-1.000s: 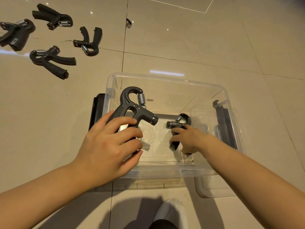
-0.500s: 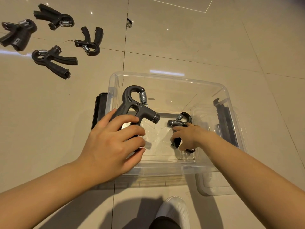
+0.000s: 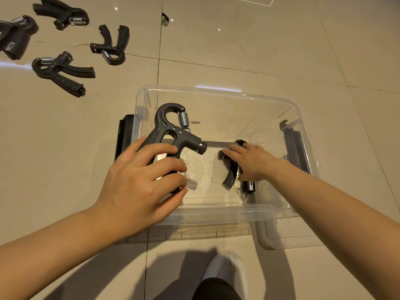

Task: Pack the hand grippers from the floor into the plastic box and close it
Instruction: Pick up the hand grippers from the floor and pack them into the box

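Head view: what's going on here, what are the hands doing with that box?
A person is packing black hand grippers into a clear plastic box on the floor. The left hand grips one hand gripper over the box's left side. The right hand rests on a second gripper lying on the box bottom. Four more grippers lie on the tiles at upper left. The box is open; what looks like its lid sits partly under its right side.

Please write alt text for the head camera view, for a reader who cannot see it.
A person's left hand holds a black hand gripper over a clear plastic box on a tiled floor, while the right hand rests on a second gripper inside it. Four more grippers lie on the floor at upper left.
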### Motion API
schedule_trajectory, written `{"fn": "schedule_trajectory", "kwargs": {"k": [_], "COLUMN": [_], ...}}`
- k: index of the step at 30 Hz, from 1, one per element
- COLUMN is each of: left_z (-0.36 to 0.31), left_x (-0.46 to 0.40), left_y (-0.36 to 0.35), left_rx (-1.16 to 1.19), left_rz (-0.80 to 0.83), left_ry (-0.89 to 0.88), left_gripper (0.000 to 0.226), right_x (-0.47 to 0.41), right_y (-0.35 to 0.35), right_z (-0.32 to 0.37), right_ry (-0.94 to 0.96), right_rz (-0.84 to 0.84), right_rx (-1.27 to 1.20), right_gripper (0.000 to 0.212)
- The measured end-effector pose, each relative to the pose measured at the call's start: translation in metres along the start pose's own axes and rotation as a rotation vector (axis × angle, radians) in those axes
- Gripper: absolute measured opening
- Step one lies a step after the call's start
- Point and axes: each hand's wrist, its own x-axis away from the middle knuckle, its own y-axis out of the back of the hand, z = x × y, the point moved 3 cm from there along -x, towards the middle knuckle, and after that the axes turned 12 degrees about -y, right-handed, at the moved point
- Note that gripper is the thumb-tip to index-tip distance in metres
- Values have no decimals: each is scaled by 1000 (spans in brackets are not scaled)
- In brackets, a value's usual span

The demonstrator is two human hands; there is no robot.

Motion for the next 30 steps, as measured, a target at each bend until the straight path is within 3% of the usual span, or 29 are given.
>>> {"fn": "schedule_trajectory", "kwargs": {"k": [9,15,17,19,21,22,24,27,30], "left_z": [0,1,1,1,1,1,1,1,3], "left_x": [1,1,2,3,3,3,3,5,4], "left_y": [0,-1,-1,-1,-1,-1,-1,-2,2], "left_rx": [-15,-23,-28,-24,-21,-20,-28,-18,66], "left_rz": [-6,-15,-20,-21,-18,-17,-21,-62,-134], "left_ry": [0,0,-8,-17,-19,-17,-18,-37,-49], "left_gripper": [16,15,15,16,18,19,22,24,26], "right_x": [12,21,32,50,65,72,82,90,94], "right_y": [-9,8,32,66,93,101,109,103,103], "right_z": [9,16,21,32,39,44,54,64,67], "right_ry": [25,-27,6,119,198,228,251,234,228], "right_rz": [27,83,-6,-71,-141,-182,-301,-586,-839], "right_rx": [88,8,-418,-1062,-1414,-1437,-1254,-906,-798], "right_gripper": [84,73,58,43,38,40,42,43,34]}}
